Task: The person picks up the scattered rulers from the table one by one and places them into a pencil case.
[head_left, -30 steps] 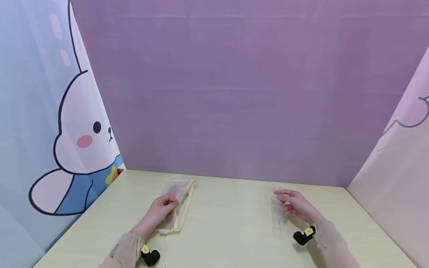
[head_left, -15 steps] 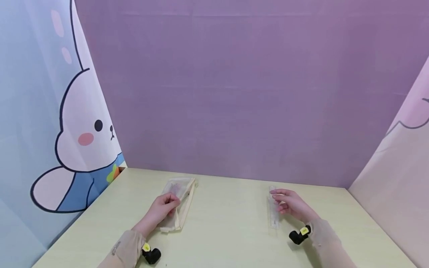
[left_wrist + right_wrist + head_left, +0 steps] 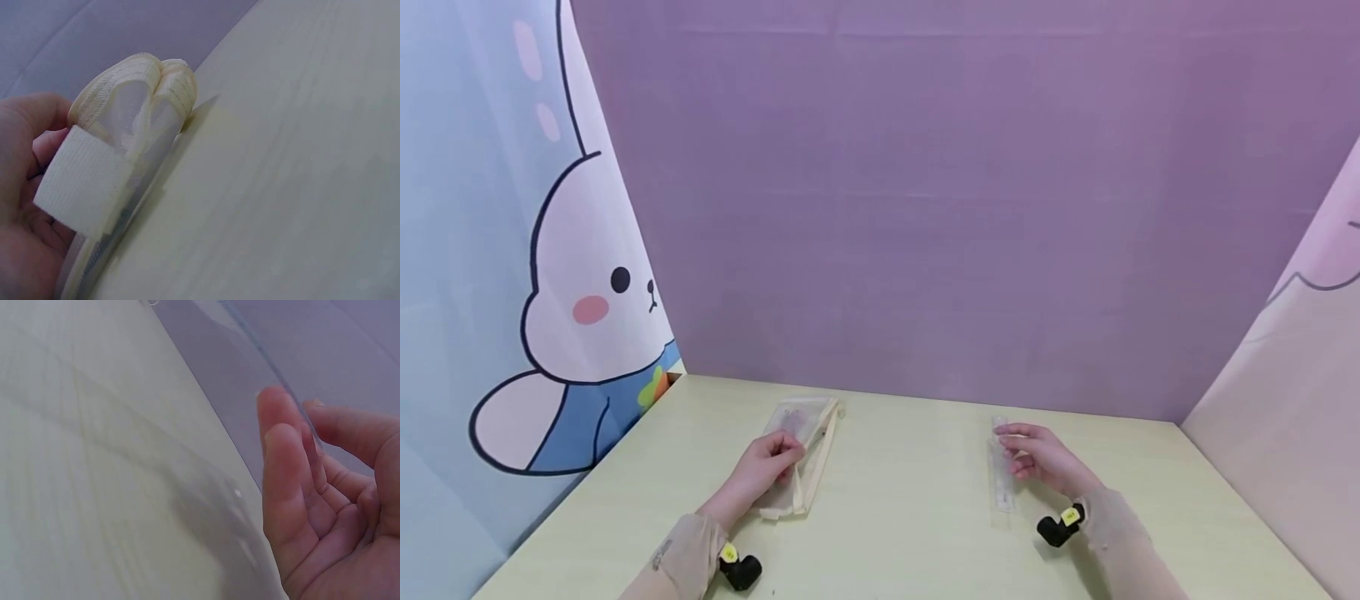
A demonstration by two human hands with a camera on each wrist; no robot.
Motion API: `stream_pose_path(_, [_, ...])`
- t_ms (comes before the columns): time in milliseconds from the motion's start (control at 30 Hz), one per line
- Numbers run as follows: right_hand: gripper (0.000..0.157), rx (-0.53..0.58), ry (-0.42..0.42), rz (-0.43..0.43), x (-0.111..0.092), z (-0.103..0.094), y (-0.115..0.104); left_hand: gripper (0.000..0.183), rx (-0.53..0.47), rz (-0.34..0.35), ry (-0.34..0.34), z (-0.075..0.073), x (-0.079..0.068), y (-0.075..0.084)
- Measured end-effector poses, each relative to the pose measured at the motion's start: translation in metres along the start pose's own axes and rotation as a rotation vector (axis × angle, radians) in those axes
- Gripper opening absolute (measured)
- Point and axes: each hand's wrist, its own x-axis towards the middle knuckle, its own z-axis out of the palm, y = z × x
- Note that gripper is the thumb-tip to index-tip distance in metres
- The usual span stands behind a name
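On the left of the table, my left hand (image 3: 763, 468) pinches the opening edge of a see-through mesh zip pouch (image 3: 802, 417) with cream trim. The left wrist view shows the pouch's folded zip end (image 3: 134, 72) and a white fabric tab (image 3: 84, 181) beside the fingers. Something faintly purple shows at the far part of the pouch; I cannot tell what it is. Over to the right, my right hand (image 3: 1039, 455) holds a clear plastic ruler (image 3: 1002, 483) by its edge, between thumb and fingers. In the right wrist view the ruler (image 3: 265, 356) appears edge-on, tilted above the table.
The pale wood-look table (image 3: 895, 533) ends at a purple cloth backdrop (image 3: 925, 250). A cartoon-print curtain (image 3: 587, 250) stands at the left and a pink and white one (image 3: 1292, 400) at the right. Black wrist cameras (image 3: 741, 572) sit on both wrists.
My right hand has moved slightly left with the ruler, towards the pouch. My left hand keeps its hold on the pouch, nearly still. The head view has shifted a little.
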Motion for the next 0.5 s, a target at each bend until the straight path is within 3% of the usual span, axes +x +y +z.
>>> stream_pose_path(500, [0.053, -0.002, -0.019, -0.010, 0.008, 0.016, -0.002, 0.010, 0.021, 0.011, 0.000, 0.003, 0.001, 0.003])
